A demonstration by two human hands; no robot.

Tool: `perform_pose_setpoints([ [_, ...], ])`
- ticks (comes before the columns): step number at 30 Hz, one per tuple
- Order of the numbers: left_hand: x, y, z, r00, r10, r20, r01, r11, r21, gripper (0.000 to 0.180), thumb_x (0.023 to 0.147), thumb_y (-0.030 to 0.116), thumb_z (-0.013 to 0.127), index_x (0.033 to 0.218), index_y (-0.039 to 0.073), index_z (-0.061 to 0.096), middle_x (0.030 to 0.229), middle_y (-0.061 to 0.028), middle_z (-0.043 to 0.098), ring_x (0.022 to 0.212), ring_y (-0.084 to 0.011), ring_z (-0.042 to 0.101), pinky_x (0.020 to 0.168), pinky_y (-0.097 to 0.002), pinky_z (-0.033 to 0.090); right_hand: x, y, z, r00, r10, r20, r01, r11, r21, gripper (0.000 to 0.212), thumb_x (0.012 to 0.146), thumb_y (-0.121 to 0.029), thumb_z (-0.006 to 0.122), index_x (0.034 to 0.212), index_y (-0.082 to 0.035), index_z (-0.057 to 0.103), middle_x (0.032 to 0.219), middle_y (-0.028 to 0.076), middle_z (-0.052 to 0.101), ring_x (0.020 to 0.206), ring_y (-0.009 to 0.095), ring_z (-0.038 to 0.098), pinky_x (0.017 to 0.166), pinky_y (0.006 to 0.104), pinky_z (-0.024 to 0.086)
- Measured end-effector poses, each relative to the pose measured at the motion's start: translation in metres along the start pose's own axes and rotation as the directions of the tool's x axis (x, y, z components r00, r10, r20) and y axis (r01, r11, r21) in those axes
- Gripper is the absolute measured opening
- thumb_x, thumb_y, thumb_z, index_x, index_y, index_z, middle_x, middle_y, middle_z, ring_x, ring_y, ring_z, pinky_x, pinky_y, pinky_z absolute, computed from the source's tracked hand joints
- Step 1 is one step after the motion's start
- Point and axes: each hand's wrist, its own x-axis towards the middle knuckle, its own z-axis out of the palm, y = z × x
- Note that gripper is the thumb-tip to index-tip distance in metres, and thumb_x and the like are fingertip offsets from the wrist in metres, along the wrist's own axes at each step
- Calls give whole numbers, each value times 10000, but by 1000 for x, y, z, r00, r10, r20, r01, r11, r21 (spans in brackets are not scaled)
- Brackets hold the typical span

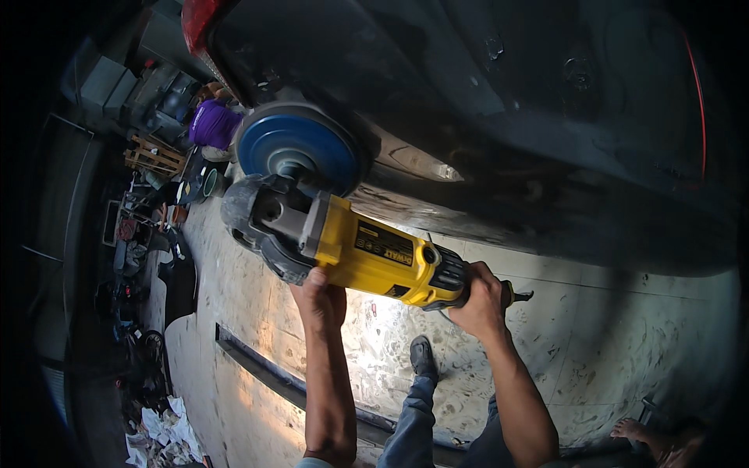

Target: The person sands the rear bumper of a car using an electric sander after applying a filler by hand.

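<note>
A yellow and black rotary polisher lies slantwise between my two hands. Its round blue backing plate is tilted up at the head end, with the pad's far side against or very close to the dark car body; contact itself is hidden. My left hand grips the polisher near its head from below, the fingers mostly out of sight behind it. Around the rear handle, beside the cord end, my right hand is closed. Scuffs and glossy reflections mark the panel.
A red tail light sits at the car's upper left corner. Further off on the left are a person in a purple top, a wooden pallet and heaped clutter. A long dark strip crosses the floor. Someone's bare foot shows lower right.
</note>
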Motion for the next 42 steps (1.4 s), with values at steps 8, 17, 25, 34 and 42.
perform_pose_setpoints([
  [8, -27, -8, 28, 1000, 3, -1, -3, 1000, 27, 949, 616, 244, 831, 1356, 15, 283, 1213, -105, 503, 1112, -236, 513, 977, -377, 411, -10, 5, -27, 999, 42, 8, -42, 999, -11, 385, 511, -26, 698, 887, -28, 620, 911, 127, 598, 825, 342, 614, 719, 402, 506],
  [17, -131, -55, 96, 968, -218, -120, 226, 972, 61, 869, 653, 212, 776, 1343, 4, 290, 1214, -122, 488, 1096, -240, 520, 967, -382, 427, -99, 46, -130, 968, 242, 67, -221, 948, -229, 401, 492, -67, 695, 880, -29, 597, 908, 123, 609, 854, 340, 611, 733, 380, 497],
  [25, -189, -89, 140, 915, -402, -36, 393, 866, 309, 661, 572, 135, 839, 1107, -29, 486, 1017, -95, 591, 875, -180, 591, 808, -302, 494, -155, 96, -170, 975, 198, -99, -211, 966, -150, 414, 505, -156, 798, 869, -42, 636, 851, 128, 609, 783, 334, 615, 698, 399, 496],
  [34, -184, -135, 84, 914, -404, 43, 359, 853, 379, 651, 542, 138, 843, 1077, -29, 511, 991, -92, 606, 886, -176, 592, 817, -302, 483, -167, 153, -106, 984, 107, -143, -130, 978, -163, 524, 495, -172, 815, 969, -54, 624, 876, 122, 593, 810, 333, 591, 717, 408, 471],
  [42, -84, -123, -41, 1000, 13, -13, -13, 1000, -23, 903, 629, 277, 831, 1332, 18, 327, 1262, -108, 487, 1153, -256, 498, 985, -382, 417, -89, 103, 25, 999, 11, -32, -14, 997, -80, 342, 555, -34, 690, 889, -40, 617, 907, 132, 582, 817, 340, 598, 720, 404, 489],
])
